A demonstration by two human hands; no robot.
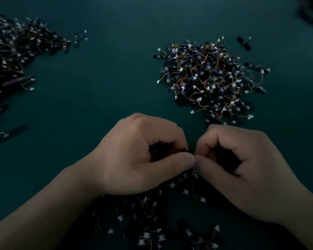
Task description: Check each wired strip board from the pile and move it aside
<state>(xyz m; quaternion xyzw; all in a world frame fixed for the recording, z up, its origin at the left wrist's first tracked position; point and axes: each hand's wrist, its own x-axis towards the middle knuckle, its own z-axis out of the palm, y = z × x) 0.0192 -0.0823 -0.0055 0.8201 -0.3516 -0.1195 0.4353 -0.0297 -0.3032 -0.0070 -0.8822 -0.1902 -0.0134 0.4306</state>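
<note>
Teal tabletop [107, 91] lies dim; strip-board heap [211, 78] sits right of centre.

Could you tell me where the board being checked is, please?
Head view, lower centre: the board is pinched between the left hand and right hand, over the nearest pile.

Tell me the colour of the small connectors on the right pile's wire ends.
White; the connectors in the right pile show best in the head view.
</note>
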